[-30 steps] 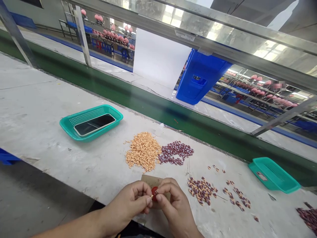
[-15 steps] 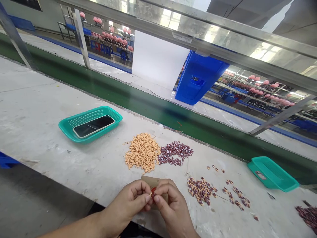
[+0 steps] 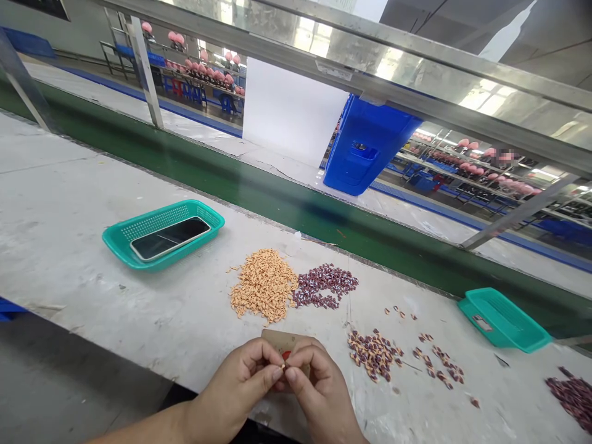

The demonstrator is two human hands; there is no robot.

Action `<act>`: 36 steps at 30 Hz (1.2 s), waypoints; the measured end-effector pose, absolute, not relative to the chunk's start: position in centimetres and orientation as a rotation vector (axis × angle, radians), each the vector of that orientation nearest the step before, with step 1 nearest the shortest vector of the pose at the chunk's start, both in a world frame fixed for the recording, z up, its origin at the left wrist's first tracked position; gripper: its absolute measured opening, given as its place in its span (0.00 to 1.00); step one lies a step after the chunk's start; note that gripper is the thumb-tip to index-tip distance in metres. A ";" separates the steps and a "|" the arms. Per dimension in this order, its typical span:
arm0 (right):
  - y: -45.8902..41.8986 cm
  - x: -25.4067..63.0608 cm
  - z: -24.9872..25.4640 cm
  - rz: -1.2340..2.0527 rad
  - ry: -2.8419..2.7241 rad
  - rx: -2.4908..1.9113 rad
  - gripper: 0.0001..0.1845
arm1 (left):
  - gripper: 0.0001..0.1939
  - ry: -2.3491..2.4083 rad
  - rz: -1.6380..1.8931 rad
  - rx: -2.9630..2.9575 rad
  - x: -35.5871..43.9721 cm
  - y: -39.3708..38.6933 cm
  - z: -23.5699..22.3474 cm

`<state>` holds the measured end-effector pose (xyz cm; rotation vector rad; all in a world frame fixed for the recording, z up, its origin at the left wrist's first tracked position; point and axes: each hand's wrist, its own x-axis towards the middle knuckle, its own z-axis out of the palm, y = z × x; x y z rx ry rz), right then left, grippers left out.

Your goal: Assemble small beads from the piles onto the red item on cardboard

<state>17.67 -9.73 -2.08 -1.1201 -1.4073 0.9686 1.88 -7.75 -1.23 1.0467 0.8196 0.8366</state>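
Close together over the near table edge, my left hand (image 3: 243, 382) and my right hand (image 3: 319, 385) each pinch with thumb and forefinger. A tiny tan piece (image 3: 283, 367) shows at my left fingertips; what my right fingertips grip is mostly hidden. Beneath the hands lies a brown block or board (image 3: 276, 337) with a red round spot (image 3: 286, 354), largely covered. Beyond them are a heap of small curved tan pieces (image 3: 263, 287) and, touching it, a flatter spread of dark maroon pieces (image 3: 330, 280). To the right sits a pile of two-coloured tan-and-maroon pieces (image 3: 374, 354).
A green basket (image 3: 160, 265) with a phone (image 3: 171, 237) in it stands left. Another green basket (image 3: 509, 320) is at right, near more maroon pieces (image 3: 571, 398). Loose two-coloured pieces (image 3: 439, 364) lie between. A metal frame (image 3: 324, 65) and blue crate (image 3: 370, 148) stand behind the green strip (image 3: 259, 191).
My fingertips have come slightly closer together around the tiny piece, and less of the red spot shows. The whole view has shifted a little; the heaps look the same.
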 end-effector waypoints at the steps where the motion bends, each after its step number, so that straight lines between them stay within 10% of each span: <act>1: -9.7 17.6 -1.9 0.937 -1.427 -1.113 0.09 | 0.15 0.823 0.837 1.054 1.9 -7.7 -1.0; 20: -8.4 30.1 -1.0 -0.010 -1.913 -1.974 0.06 | 0.11 1.037 0.889 1.354 -1.6 -4.2 -0.1; 36: -0.6 26.2 -1.4 0.037 -2.159 -1.857 0.10 | 0.11 1.388 0.968 1.540 -7.2 -1.5 0.8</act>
